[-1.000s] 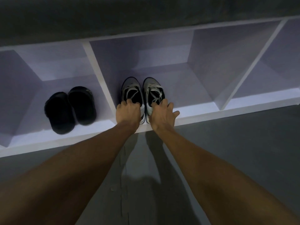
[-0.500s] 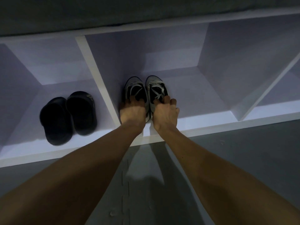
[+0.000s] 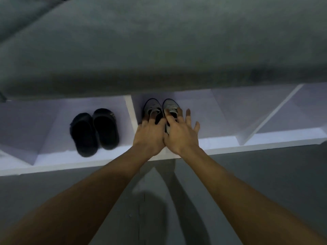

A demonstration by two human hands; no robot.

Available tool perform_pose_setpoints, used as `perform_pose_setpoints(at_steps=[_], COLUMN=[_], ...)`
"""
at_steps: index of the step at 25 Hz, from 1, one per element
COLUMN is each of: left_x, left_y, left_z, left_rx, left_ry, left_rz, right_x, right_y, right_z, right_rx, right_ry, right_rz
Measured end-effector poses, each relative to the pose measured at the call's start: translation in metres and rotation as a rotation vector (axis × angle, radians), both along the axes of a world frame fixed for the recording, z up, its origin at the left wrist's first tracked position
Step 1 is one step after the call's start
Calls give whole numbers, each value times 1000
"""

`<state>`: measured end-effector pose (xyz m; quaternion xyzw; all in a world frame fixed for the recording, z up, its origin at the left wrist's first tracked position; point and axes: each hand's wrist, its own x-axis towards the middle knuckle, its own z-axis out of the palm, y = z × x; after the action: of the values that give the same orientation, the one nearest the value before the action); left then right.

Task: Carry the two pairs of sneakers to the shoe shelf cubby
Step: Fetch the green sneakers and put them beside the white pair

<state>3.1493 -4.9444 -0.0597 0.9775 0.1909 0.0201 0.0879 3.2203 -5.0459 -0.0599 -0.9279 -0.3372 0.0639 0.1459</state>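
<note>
2 grey, white-laced sneakers [image 3: 160, 107] side by side

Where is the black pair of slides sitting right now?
In the head view, the black slides sit side by side in the shelf cubby left of the white divider, one cubby over from the grey sneakers under both hands.

Heels of the sneakers [image 3: 161, 107] hidden beneath both hands; left hand [image 3: 150, 133] fingertips lost inside one shoe; cubby [image 3: 203, 110] depths cut off above by the shelf top [image 3: 159, 59].
</note>
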Motion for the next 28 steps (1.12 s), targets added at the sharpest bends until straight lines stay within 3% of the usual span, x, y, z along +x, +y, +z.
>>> perform_pose_setpoints(at_steps=[7,10,16,21,28], left_x=[-212,-285,-403,-521,-732], left_y=[-50,-26,65,158,302], left_z=[230,360,588,678,714], left_rx=[-392,-472,-398,-370,-334], left_ry=[224,87,-257,-289,-408], left_rz=[183,335,520,694,956], right_x=[-167,-216,-305,-420,-604], right_y=[-93,-71,69,192,377], right_z=[245,378,615,705,751], right_rx=[-167,-102,94,42,9], right_ry=[354,398,449,465,528], right_rz=[203,356,595,822,1097])
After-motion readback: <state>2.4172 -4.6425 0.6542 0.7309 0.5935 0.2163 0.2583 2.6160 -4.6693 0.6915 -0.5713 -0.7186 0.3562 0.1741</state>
